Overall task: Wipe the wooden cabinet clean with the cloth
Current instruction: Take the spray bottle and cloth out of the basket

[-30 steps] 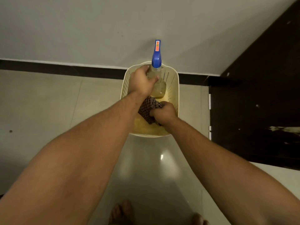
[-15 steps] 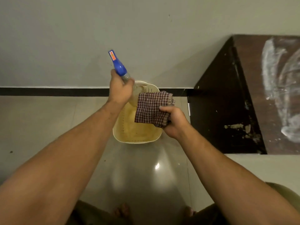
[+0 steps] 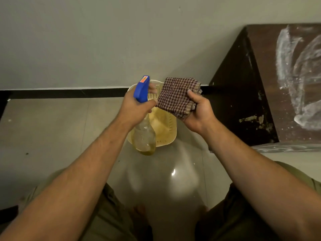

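Left hand (image 3: 137, 108) is curled round the neck of one spray bottle (image 3: 144, 136), gripping it just under its blue trigger head (image 3: 141, 89). The bottle is tilted, with its head toward the wall (image 3: 104, 40) and its clear body toward the person. A little yellowish liquid lies in the bottom of the body.

Right hand (image 3: 198, 115) holds one folded checked cloth (image 3: 175, 98), thumb on top and fingers underneath. The cloth is in the air just right of the trigger head. Whether its near edge touches the left hand's fingertips cannot be told.

Below both hands, one cream perforated basket (image 3: 166, 134) stands on the tiled floor (image 3: 52, 127). It is at the floor's far edge, against the black skirting (image 3: 69, 93). The hands, bottle and cloth cover much of it.

One dark wooden cabinet (image 3: 243, 101) stands at the floor's far right, against the wall and near the basket. Its top carries broad white smears (image 3: 295, 66), and its left side has a few pale scuffs low down. The cloth is left of the cabinet and not touching it, with nothing between cloth and cabinet.
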